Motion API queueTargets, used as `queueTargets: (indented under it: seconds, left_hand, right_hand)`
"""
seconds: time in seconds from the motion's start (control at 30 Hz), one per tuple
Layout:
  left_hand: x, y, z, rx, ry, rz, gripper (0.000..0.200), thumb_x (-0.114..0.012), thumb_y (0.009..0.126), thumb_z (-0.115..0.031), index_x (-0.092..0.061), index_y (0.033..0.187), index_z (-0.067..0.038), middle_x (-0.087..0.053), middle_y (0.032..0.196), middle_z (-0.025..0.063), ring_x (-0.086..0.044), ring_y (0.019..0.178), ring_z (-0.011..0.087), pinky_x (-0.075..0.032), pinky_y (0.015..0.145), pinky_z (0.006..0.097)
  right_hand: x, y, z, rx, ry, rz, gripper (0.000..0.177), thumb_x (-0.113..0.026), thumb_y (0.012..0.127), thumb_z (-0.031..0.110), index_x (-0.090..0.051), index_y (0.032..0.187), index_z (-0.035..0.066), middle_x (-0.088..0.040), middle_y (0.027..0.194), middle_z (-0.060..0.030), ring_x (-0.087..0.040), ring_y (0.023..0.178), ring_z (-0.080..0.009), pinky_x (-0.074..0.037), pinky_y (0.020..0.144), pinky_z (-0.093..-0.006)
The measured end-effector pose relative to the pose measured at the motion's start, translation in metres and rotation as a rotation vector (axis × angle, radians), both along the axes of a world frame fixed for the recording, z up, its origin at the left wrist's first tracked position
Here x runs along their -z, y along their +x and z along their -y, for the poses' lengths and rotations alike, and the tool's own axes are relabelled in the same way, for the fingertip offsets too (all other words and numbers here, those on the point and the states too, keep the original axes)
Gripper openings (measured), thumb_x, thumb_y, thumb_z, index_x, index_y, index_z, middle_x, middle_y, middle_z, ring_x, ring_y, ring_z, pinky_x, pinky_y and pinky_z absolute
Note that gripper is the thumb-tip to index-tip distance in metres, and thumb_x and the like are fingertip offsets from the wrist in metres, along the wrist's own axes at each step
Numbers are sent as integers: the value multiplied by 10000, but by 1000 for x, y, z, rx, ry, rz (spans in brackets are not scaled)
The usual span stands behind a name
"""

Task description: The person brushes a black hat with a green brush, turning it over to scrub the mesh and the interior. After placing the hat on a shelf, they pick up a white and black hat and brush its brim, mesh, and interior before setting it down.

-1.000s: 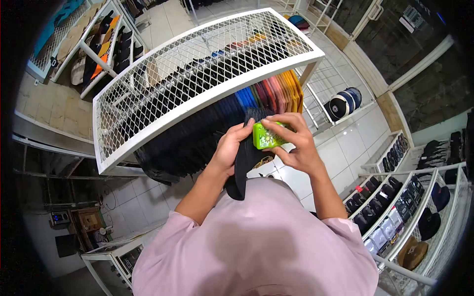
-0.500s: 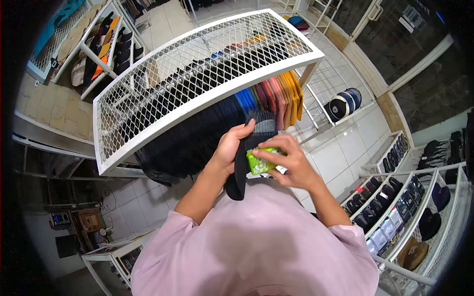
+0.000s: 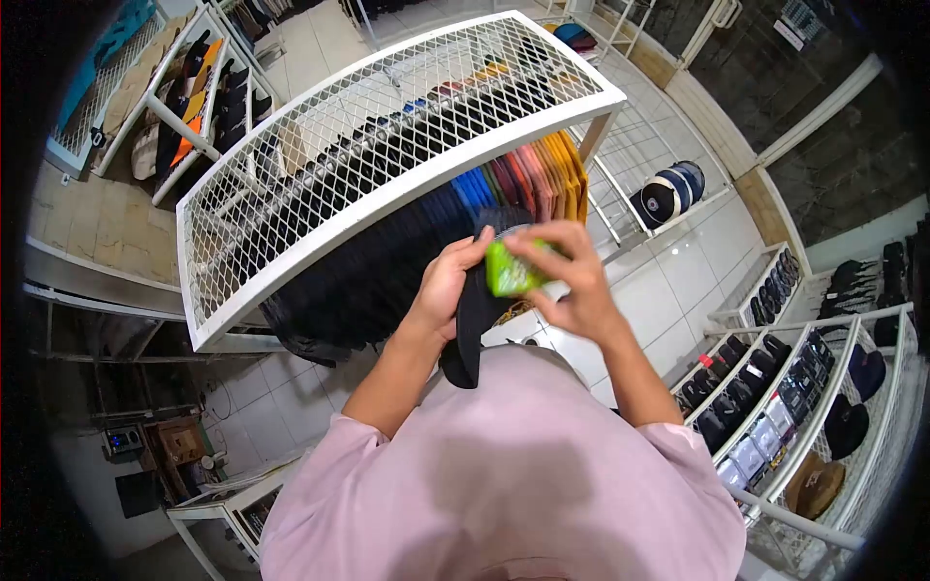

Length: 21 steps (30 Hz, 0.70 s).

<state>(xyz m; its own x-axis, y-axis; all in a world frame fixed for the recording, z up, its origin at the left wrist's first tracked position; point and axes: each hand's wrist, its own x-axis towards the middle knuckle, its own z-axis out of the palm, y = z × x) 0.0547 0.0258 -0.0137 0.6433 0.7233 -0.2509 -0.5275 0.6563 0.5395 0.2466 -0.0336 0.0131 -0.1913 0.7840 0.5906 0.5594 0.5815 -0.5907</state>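
Note:
My left hand (image 3: 448, 287) grips a black cap (image 3: 475, 324), held upright by its side in front of my chest. My right hand (image 3: 572, 283) holds a small bright green brush-like object (image 3: 508, 270) pressed against the upper part of the cap. The green object looks blurred. Both hands are just below the front edge of a white wire-mesh rack top (image 3: 320, 155). My pink sleeves fill the lower part of the view.
Under the mesh top hangs a row of folded garments (image 3: 465, 208), black, blue, red and orange. Shelves of caps (image 3: 775, 397) stand at the right, more racks (image 3: 184, 97) at the upper left. A navy cap stack (image 3: 670, 197) sits on a low wire shelf. White floor tiles lie below.
My right hand dipped down the cap with the green object half a second ago and has come back up to the cap's top. My left hand kept its hold.

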Motion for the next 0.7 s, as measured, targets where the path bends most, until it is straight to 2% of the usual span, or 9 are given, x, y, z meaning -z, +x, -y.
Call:
queueTargets:
  seconds: [0.1,0.2,0.27,0.33,0.4,0.47,0.53,0.6,0.7]
  left_hand:
    - [1,-9,-9,12,-23,-17,356,-512,1081,-293,-640,1187,22,-732,1072,152,-749,914,259,-633,829,390]
    - [-7,-8,-2,40,-17,-32,318,-523,1081,-280,-649,1162,0,-732,1038,123,-744,885,214,-628,794,355]
    - [-13,0,4,28,-45,-71,281,-548,1074,-269,-670,1130,-23,-735,1000,89,-736,863,167,-619,774,311]
    - [-4,-2,0,43,-33,-74,285,-549,1073,-272,-674,1136,-24,-734,1011,86,-732,870,161,-616,792,311]
    - [6,-9,-6,76,-72,-52,311,-526,1079,-275,-656,1172,-8,-729,1069,114,-740,884,207,-626,815,355]
    - [4,-7,-3,96,-106,-9,302,-528,1077,-263,-652,1178,-8,-728,1076,118,-739,880,214,-624,834,364]
    - [5,0,0,28,-157,61,307,-524,1077,-260,-647,1194,-4,-729,1061,125,-740,888,226,-626,838,377]
    - [1,-2,-4,96,-77,61,321,-508,1082,-257,-634,1219,5,-728,1089,144,-741,914,242,-624,854,393]
    - [-17,-9,-9,35,-9,-19,321,-505,1090,-272,-633,1192,4,-734,1073,143,-748,889,222,-629,799,358]
  right_hand:
    - [10,-7,20,-256,-56,112,666,-781,651,20,-719,1294,182,-665,1204,-68,-597,1112,-283,-431,1017,-432]
    - [10,4,9,-170,-45,83,633,-781,679,31,-720,1292,175,-665,1204,-72,-597,1117,-286,-437,1013,-433]
    - [4,7,-5,68,-34,-21,614,-780,689,28,-720,1286,158,-666,1217,-83,-599,1125,-297,-453,986,-433]
    - [6,6,-3,-34,10,44,625,-778,686,30,-722,1291,177,-662,1211,-72,-597,1115,-291,-448,995,-437]
    - [-1,-1,13,-251,-35,196,638,-790,680,54,-720,1299,191,-658,1197,-56,-590,1101,-279,-439,1000,-438]
    - [5,4,9,-285,-30,157,636,-794,687,63,-715,1305,193,-660,1197,-59,-596,1101,-282,-438,997,-440]
    - [4,12,-7,-85,-1,100,639,-796,697,70,-708,1317,200,-657,1197,-62,-602,1096,-283,-439,997,-441]
    - [-3,7,-6,-45,-29,14,651,-797,692,63,-705,1320,205,-657,1198,-62,-606,1090,-285,-444,997,-447]
    - [0,-8,18,-270,-39,175,651,-788,694,52,-708,1315,231,-662,1201,-51,-604,1096,-279,-439,1016,-474]
